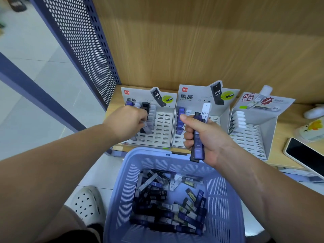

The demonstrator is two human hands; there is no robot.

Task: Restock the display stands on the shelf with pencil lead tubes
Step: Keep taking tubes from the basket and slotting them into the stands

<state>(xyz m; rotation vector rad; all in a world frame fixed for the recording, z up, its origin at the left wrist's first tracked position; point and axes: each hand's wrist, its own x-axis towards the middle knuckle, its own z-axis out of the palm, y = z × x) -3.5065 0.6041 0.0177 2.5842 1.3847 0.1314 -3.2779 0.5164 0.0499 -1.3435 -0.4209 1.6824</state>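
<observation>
Three white slotted display stands sit on the wooden shelf: a left stand (162,132), a middle stand (216,120) and a right stand (252,137). My left hand (125,122) is over the left stand and pinches a black-capped lead tube (145,118) among its filled slots. My right hand (201,135) hovers before the middle stand and grips a bunch of lead tubes (198,137), dark blue, black and one white marked HB 0.7. Below, a light blue plastic basket (224,195) holds several loose lead tubes (168,200).
A smartphone (305,156) lies on the shelf at the right, beside a small packet (311,129) and a white object (313,112). A perforated blue panel (82,42) bounds the shelf on the left. My white clog (86,204) stands on the tiled floor.
</observation>
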